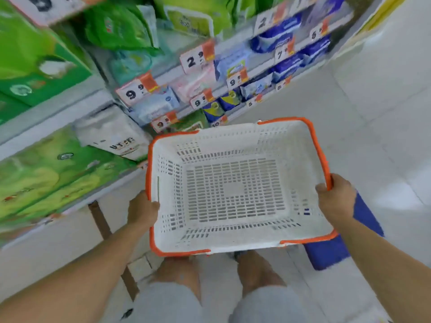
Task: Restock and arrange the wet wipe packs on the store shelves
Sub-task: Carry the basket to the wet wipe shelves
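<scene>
A white plastic basket [235, 141] with orange rim handles hangs in front of me, and nothing lies inside it. My left hand [142, 209] grips its left rim. My right hand [334, 198] grips the orange handle on its right rim. Wet wipe packs fill the shelves ahead: pale blue packs [154, 106], a pink pack [196, 81] and dark blue packs [286, 66] further right. The picture is blurred.
Green boxes [35, 61] and green bagged goods [46, 173] sit on the left shelves, with a white pack [112, 134] between them. White price tags [136, 89] line the shelf edges. A blue object [335, 248] stands on the tiled floor under the basket. My knees are below.
</scene>
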Demonstrator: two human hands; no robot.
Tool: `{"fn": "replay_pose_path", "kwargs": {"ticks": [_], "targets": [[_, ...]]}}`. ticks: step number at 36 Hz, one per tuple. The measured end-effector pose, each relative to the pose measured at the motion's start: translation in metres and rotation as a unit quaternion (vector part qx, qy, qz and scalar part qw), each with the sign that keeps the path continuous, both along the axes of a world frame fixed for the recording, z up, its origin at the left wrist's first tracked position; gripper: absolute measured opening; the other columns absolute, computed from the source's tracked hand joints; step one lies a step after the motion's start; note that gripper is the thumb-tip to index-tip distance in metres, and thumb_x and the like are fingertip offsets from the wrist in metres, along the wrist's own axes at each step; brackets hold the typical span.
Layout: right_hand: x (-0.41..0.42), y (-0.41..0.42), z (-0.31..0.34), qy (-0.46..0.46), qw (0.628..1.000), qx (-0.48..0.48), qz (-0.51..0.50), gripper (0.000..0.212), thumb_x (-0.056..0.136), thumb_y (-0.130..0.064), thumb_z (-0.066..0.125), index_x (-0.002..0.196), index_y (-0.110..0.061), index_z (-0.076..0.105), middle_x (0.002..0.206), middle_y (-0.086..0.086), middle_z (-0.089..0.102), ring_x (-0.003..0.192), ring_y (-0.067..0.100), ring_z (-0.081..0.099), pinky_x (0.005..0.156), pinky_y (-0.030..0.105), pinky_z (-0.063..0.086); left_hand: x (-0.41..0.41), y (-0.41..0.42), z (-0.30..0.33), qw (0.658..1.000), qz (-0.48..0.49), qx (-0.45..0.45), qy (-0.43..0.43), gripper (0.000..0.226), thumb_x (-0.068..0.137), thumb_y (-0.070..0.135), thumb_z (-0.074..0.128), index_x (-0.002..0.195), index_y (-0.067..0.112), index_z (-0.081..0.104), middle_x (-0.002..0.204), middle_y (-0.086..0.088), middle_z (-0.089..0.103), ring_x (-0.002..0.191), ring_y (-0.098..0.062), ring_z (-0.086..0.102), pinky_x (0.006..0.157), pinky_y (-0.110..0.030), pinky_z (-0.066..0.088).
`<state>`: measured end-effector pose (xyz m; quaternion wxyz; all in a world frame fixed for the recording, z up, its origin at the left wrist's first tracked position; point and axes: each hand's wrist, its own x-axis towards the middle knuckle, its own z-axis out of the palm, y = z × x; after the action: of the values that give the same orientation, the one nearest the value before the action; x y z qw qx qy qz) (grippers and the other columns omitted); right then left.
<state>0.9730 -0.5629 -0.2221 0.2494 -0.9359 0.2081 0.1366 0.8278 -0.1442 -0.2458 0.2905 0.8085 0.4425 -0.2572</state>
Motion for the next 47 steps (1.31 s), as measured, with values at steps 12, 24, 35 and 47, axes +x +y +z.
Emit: {"fn": "replay_pose_path", "kwargs": {"ticks": [12,24,35,47], "targets": [[0.134,-0.008,-0.235,-0.001,0.988,-0.035,0.15,0.016,0.087,-0.006,0.058,0.073,-0.002,0.05,0.057,0.008,0.045,0.054,0.029,0.04,0.05,0.033,0.026,0.036,-0.054,-0.208,0.989,0.144,0.021,-0.002,0.02,0.091,0.007,0.058,0.111,0.004,0.058,0.112,-0.017,0.065,0.084,-0.027,0.056,0.072,-0.034,0.047],[0.143,0.004,-0.24,-0.006,0.989,-0.02,0.143,0.006,0.086,-0.003,0.05,0.083,-0.007,0.052,0.07,0.012,0.054,0.054,0.025,0.044,0.046,0.028,0.028,0.044,-0.053,-0.194,0.985,0.146,0.082,0.049,0.021,0.084,0.011,0.068,0.102,0.003,0.065,0.105,-0.018,0.069,0.091,-0.038,0.065,0.071,-0.036,0.051],[0.132,-0.025,-0.14,-0.065,0.993,0.008,0.101,0.012,0.089,-0.009,0.056,0.078,-0.005,0.052,0.064,0.009,0.048,0.056,0.026,0.041,0.048,0.03,0.029,0.057,-0.056,-0.105,0.987,0.141,0.069,-0.02,0.016,0.085,0.012,0.067,0.1,0.006,0.066,0.099,-0.014,0.07,0.074,-0.027,0.059,0.065,-0.034,0.05],[0.127,-0.124,0.097,-0.074,0.997,0.028,-0.007,0.006,0.088,-0.009,0.064,0.088,-0.005,0.059,0.079,0.01,0.058,0.076,0.028,0.053,0.068,0.03,0.034,0.137,-0.108,0.098,0.993,0.061,-0.01,-0.105,0.014,0.082,0.01,0.068,0.073,0.017,0.06,0.076,-0.008,0.062,0.075,-0.031,0.06,0.067,-0.033,0.044]]}}
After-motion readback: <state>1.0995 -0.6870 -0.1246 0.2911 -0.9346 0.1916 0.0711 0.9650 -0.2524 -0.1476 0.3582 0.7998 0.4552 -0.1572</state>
